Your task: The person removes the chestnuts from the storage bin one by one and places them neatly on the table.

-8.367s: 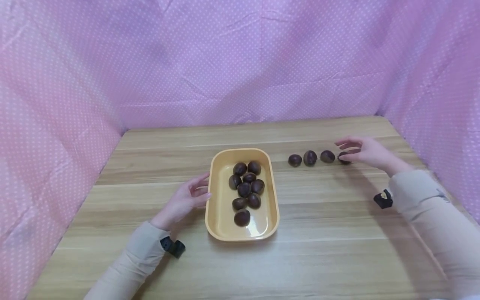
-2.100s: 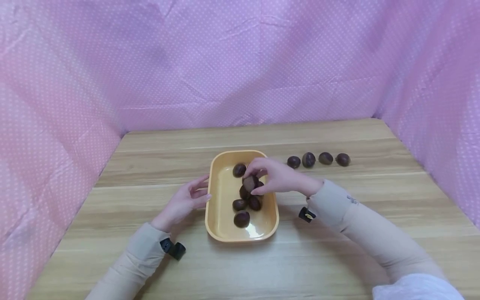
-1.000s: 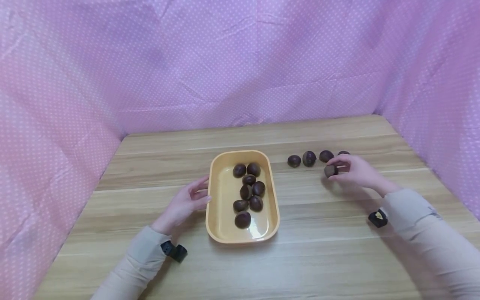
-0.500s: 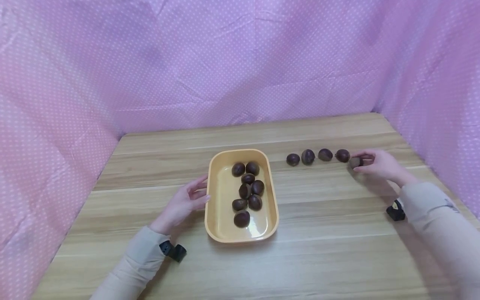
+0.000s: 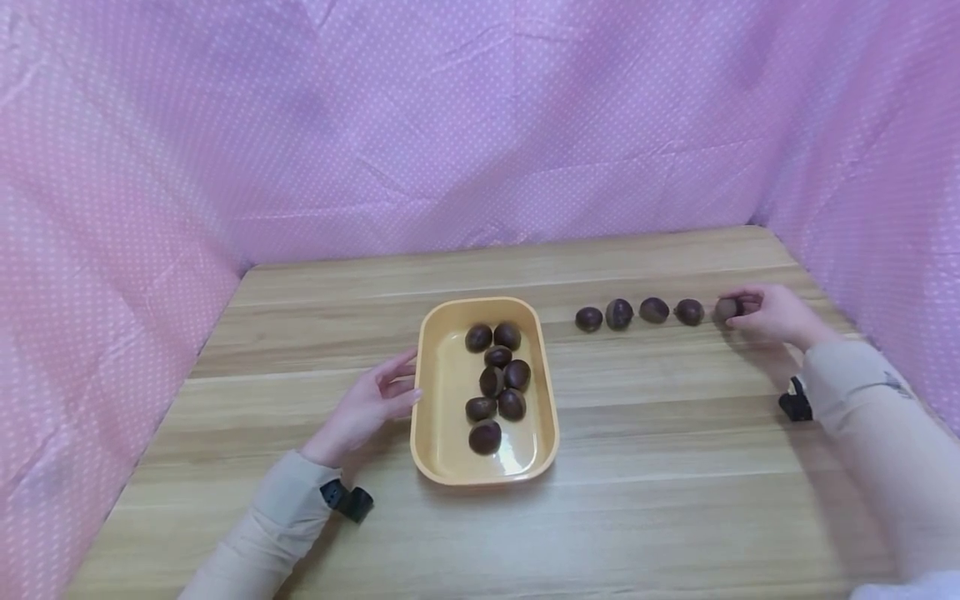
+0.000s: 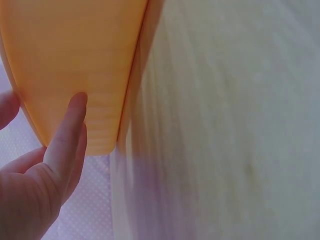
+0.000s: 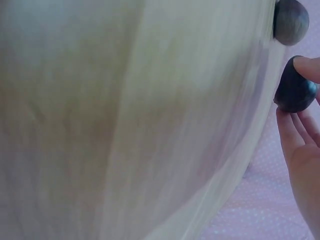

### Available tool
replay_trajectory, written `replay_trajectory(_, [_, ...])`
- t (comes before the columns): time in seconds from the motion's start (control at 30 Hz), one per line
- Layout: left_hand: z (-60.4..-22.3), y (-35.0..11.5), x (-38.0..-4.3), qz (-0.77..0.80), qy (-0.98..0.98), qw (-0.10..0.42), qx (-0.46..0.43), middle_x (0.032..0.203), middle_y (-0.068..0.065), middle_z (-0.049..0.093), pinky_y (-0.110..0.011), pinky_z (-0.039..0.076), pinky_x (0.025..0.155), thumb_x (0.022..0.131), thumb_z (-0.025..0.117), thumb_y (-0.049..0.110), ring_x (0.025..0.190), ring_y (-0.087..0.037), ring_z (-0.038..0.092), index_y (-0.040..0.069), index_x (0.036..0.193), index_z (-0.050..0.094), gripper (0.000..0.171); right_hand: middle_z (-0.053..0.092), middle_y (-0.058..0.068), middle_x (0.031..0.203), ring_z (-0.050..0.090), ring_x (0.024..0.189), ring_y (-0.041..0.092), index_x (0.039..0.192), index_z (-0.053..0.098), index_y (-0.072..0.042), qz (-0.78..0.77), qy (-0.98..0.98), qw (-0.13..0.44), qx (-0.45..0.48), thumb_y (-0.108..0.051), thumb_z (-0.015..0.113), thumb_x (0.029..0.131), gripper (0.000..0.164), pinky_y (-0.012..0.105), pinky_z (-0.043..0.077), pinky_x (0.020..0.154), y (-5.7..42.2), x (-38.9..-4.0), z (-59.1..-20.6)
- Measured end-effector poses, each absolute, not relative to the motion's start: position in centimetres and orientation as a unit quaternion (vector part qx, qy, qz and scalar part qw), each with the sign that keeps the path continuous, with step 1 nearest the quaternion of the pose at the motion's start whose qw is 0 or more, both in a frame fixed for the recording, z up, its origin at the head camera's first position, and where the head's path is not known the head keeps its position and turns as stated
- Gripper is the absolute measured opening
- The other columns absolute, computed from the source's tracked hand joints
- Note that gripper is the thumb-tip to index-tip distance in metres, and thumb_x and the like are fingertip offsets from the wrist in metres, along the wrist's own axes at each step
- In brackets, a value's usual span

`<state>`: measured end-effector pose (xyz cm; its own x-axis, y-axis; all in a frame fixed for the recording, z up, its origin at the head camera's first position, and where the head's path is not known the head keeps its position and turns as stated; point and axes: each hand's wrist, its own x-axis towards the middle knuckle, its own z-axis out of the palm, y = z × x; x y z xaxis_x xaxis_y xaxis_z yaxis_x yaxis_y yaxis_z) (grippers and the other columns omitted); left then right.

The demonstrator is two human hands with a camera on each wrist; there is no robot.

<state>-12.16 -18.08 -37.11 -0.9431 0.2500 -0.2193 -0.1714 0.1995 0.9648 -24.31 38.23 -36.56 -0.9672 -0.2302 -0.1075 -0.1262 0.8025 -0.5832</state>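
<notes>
At the right end of a row of chestnuts (image 5: 654,311), my right hand (image 5: 776,314) pinches a brown chestnut (image 5: 726,311) between thumb and fingertips. The right wrist view shows that dark, glossy chestnut (image 7: 294,89) close up, with another chestnut (image 7: 291,22) beyond it on the table. My left hand (image 5: 369,404) rests against the left side of a yellow rectangular tray (image 5: 432,433), its fingers extended along the outer wall (image 6: 65,50) and its thumb at the rim. Several more chestnuts (image 5: 491,382) lie loosely grouped inside the tray.
All this stands on a wood-grain table (image 5: 637,500) with rounded back corners. Pink dotted cloth (image 5: 480,125) hangs behind the table and along both sides.
My right hand has taken a chestnut from the tray, carried it to the right and brought it to the row's right end. The left hand and the tray stay in place.
</notes>
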Motion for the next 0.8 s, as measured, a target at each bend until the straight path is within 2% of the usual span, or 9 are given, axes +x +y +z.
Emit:
replay_trajectory(0.1, [-37.1,-18.0,-12.2,0.635,0.754,0.169,0.027,0.141,-0.026,0.039,-0.028,0.053,0.089,0.089,0.06,-0.001,0.127,-0.039,0.046,0.005,0.149,0.025,0.069,0.051,0.038,0.123,0.046,0.086,-0.016,0.126,0.049,0.013,-0.296,0.946,0.094,-0.097,-0.005,0.069,0.082,0.052,-0.004,0.037,0.072,38.5,-24.6,-36.6])
replay_trajectory(0.2, [-37.0,-18.0,-12.2,0.634,0.755,0.167,0.025,0.141,-0.026,0.04,-0.028,0.054,0.088,0.089,0.06,-0.002,0.127,-0.039,0.046,0.005,0.149,0.026,0.069,0.051,0.039,0.123,0.056,0.091,-0.004,0.126,0.049,0.013,-0.293,0.946,0.097,-0.099,-0.004,0.069,0.081,0.052,-0.003,0.036,0.072,38.8,-24.7,-36.8])
replay_trajectory(0.27, [-37.0,-17.9,-12.2,0.634,0.755,0.167,0.027,0.14,-0.026,0.04,-0.028,0.054,0.088,0.089,0.059,-0.001,0.126,-0.039,0.047,0.005,0.149,0.026,0.068,0.05,0.039,0.123,0.062,0.099,0.019,0.127,0.048,0.013,-0.291,0.946,0.1,-0.102,-0.003,0.069,0.082,0.052,-0.003,0.036,0.072,39.0,-24.8,-36.9])
replay_trajectory(0.33, [-37.0,-17.9,-12.2,0.637,0.752,0.168,0.029,0.14,-0.026,0.04,-0.03,0.054,0.088,0.089,0.059,-0.001,0.126,-0.038,0.047,0.005,0.149,0.026,0.068,0.05,0.039,0.123,0.056,0.109,0.043,0.127,0.048,0.013,-0.283,0.948,0.101,-0.105,-0.004,0.068,0.082,0.052,-0.002,0.035,0.071,39.2,-24.9,-37.0])
replay_trajectory(0.47, [-37.1,-17.9,-12.2,0.636,0.752,0.169,0.031,0.141,-0.026,0.04,-0.03,0.054,0.089,0.089,0.059,-0.001,0.125,-0.037,0.047,0.004,0.149,0.026,0.068,0.049,0.04,0.124,0.048,0.114,0.053,0.127,0.048,0.013,-0.275,0.95,0.102,-0.109,-0.003,0.066,0.083,0.051,0.0,0.036,0.072,39.4,-25.0,-37.3])
replay_trajectory(0.53, [-37.1,-18.0,-12.2,0.633,0.755,0.169,0.029,0.14,-0.026,0.04,-0.029,0.054,0.089,0.089,0.06,-0.001,0.124,-0.037,0.048,0.005,0.149,0.026,0.068,0.049,0.039,0.124,0.047,0.114,0.053,0.127,0.048,0.013,-0.272,0.95,0.106,-0.108,-0.004,0.066,0.083,0.051,0.01,0.044,0.08,39.5,-25.0,-37.4])
replay_trajectory(0.6, [-37.1,-18.0,-12.2,0.63,0.758,0.169,0.026,0.14,-0.026,0.041,-0.027,0.054,0.088,0.089,0.06,0.0,0.123,-0.035,0.05,0.005,0.149,0.027,0.068,0.049,0.04,0.124,0.047,0.114,0.053,0.127,0.047,0.013,-0.274,0.95,0.11,-0.105,-0.004,0.066,0.083,0.051,0.027,0.049,0.09,39.6,-25.1,-37.5])
replay_trajectory(0.7, [-37.1,-17.9,-12.2,0.632,0.756,0.169,0.025,0.139,-0.026,0.041,-0.028,0.055,0.087,0.089,0.06,-0.001,0.121,-0.034,0.051,0.005,0.149,0.027,0.068,0.047,0.041,0.125,0.045,0.115,0.055,0.128,0.046,0.014,-0.281,0.947,0.118,-0.101,-0.003,0.065,0.084,0.051,0.056,0.041,0.097,39.5,-25.2,-37.6])
replay_trajectory(0.8, [-37.0,-17.9,-12.3,0.633,0.756,0.167,0.024,0.14,-0.027,0.04,-0.028,0.054,0.088,0.089,0.06,-0.001,0.123,-0.036,0.05,0.004,0.148,0.027,0.068,0.045,0.042,0.126,0.044,0.115,0.057,0.128,0.045,0.015,-0.288,0.944,0.121,-0.103,-0.002,0.064,0.084,0.051,0.063,0.035,0.099,39.6,-25.2,-37.5])
